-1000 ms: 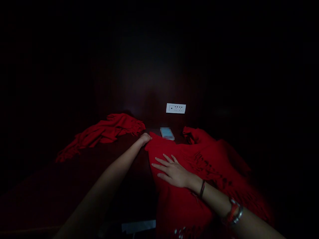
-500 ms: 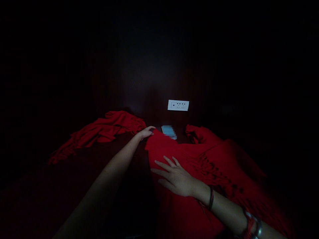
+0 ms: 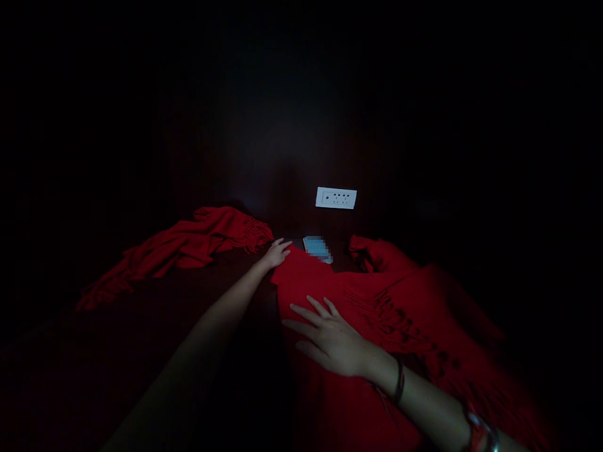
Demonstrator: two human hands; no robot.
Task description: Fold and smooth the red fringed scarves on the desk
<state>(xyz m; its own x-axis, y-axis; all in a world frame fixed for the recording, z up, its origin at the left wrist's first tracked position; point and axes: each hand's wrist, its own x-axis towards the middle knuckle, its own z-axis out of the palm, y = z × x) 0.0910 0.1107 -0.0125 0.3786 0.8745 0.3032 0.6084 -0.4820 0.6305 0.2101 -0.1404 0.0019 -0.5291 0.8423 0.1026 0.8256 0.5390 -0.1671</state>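
A red fringed scarf lies spread in front of me, its tassels running across the right part. My right hand rests palm down on it, fingers spread and nothing held. At the scarf's far left corner is my left hand, its fingers stretched out over the edge; the underside of that hand is hidden. Just beyond the far edge lies a phone-like flat object, blurred by pixelation. To the left, a second bunched red fringed cloth lies on the dark surface.
A white socket panel is fixed to the dark wall behind. Folded red cloth rises at the back right. Most of the surroundings are too dark to make out.
My left hand's fingers have lifted and straightened at the scarf's corner. My right hand stays flat on the scarf. The view has shifted slightly.
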